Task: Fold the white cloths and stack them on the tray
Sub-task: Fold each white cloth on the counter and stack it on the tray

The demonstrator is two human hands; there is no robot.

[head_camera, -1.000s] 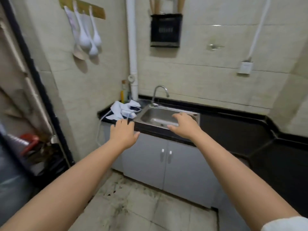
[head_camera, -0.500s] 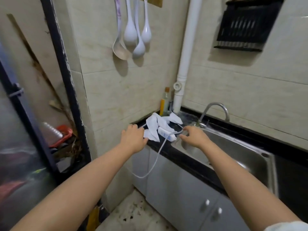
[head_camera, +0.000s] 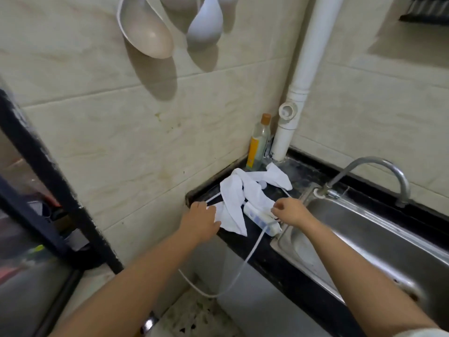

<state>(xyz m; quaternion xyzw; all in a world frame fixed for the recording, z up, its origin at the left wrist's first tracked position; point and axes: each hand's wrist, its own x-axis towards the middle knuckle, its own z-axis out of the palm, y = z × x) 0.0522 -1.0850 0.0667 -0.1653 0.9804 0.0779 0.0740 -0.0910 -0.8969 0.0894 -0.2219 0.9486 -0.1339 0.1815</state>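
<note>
Beside the sink (head_camera: 364,242), on the black counter (head_camera: 257,254) in the wall corner, white cloths (head_camera: 243,193) lie crumpled in a loose heap. A person reaches for them with both bare arms. The left hand (head_camera: 201,221) rests at the heap's left edge, fingers extended and touching the nearest cloth; whether they pinch it cannot be told. The right hand (head_camera: 290,211), between the heap and the sink, has its fingers curled down over a white power strip (head_camera: 261,218) that lies half under the cloths; whether it grips the strip or the cable (head_camera: 243,263) cannot be told. That cable runs off the counter's front edge and hangs in a loop before the cabinet (head_camera: 267,307). Behind the heap, a bottle (head_camera: 258,142) with an orange cap and yellow label stands against the wall, just beside a white pipe (head_camera: 306,76) rising up the corner. A curved tap (head_camera: 379,173) arches over the sink's back rim. Ladles (head_camera: 170,27) hang on the tiled wall above the heap. No tray appears in the view.
</note>
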